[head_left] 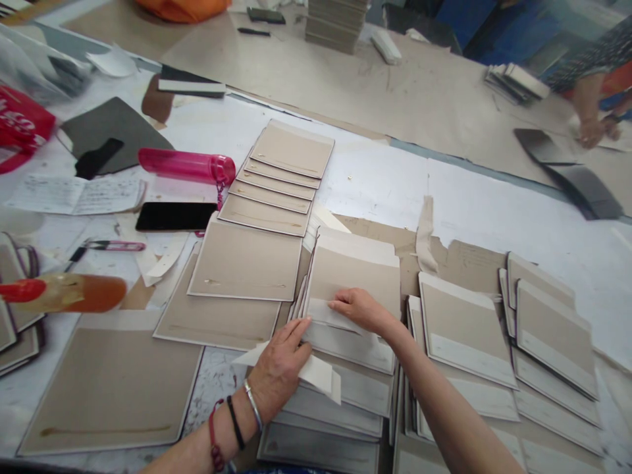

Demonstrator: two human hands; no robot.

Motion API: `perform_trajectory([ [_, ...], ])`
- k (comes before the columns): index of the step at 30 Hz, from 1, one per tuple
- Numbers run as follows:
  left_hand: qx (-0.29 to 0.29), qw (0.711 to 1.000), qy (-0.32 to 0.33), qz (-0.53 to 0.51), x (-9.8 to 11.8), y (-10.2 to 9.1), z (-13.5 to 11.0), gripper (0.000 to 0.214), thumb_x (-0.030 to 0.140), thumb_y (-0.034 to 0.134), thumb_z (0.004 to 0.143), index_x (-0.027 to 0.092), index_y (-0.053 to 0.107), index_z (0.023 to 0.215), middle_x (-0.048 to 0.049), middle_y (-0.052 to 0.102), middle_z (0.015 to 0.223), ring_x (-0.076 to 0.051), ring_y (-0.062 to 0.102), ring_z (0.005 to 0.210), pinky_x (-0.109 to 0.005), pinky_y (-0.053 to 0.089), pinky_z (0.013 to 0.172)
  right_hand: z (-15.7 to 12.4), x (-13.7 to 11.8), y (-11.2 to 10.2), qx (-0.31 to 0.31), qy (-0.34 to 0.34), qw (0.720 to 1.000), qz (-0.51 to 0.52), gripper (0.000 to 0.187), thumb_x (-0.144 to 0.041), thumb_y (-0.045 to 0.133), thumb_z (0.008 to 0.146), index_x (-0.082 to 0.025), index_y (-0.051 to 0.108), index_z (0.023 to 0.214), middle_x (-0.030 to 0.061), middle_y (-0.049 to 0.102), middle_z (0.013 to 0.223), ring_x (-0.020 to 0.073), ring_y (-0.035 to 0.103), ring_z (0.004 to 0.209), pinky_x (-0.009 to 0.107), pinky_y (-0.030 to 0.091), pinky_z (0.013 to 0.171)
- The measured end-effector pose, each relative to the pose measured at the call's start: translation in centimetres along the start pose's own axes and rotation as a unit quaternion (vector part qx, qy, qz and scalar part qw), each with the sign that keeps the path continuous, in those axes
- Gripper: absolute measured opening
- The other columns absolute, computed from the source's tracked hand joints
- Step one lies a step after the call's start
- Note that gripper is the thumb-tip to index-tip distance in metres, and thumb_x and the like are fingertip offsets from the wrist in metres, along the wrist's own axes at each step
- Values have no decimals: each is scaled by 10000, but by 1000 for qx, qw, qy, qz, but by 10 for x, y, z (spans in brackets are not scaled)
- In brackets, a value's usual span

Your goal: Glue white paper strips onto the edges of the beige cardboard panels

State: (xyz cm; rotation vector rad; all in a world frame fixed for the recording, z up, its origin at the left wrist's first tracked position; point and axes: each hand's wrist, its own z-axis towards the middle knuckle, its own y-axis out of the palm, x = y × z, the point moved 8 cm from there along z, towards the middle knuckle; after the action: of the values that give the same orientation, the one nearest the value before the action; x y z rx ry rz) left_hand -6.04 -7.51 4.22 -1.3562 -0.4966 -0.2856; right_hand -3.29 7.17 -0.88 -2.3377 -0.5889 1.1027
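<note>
My left hand (279,365) lies on a fanned pile of beige board covers (345,342) near the front edge, fingers stretched along the pile's left side, with a white paper strip (316,372) under the palm. My right hand (363,309) rests on the topmost cover (355,270), fingertips curled and pressing a white strip against it. Bracelets circle my left wrist.
More beige covers lie in overlapping rows to the left (244,263), back (291,151) and right (553,329). A pink bottle (187,166), a black phone (175,216), a glue bottle (69,293) and scissors (106,247) are at the left. Another person's hands (595,128) work at the far right.
</note>
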Motion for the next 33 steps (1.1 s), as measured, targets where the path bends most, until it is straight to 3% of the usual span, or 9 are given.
perform_trajectory([
  [7,17,1000,11,-20,-2,-7,-6,334,-22,315,710,129,580,845,-151,544,1150,-210,442,1127,-406,477,894,-1,-1,0,-6,6,1000,-10,276,-270,455,804,-156,518,561,-35,447,538,88,366,537,209,241,521],
  [22,12,1000,26,5,2,-3,-1,323,-32,305,709,125,570,805,-154,527,1175,-217,417,1159,-407,456,919,-1,-2,0,-3,7,1000,-29,252,-271,464,807,-155,578,614,-11,518,581,94,410,551,206,259,526],
  [27,-11,999,29,25,1,3,4,299,-50,323,689,128,561,723,-154,534,1180,-225,414,1167,-402,450,925,-1,-5,-2,-3,1,999,-37,257,-272,460,806,-152,581,613,2,545,595,98,415,550,212,261,526],
  [33,-43,996,31,75,-1,11,6,321,-56,345,668,123,577,800,-130,578,1138,-219,497,1095,-380,475,903,-7,-11,-5,-15,31,999,-22,221,-322,523,768,-157,607,648,-21,531,580,89,408,548,210,256,513],
])
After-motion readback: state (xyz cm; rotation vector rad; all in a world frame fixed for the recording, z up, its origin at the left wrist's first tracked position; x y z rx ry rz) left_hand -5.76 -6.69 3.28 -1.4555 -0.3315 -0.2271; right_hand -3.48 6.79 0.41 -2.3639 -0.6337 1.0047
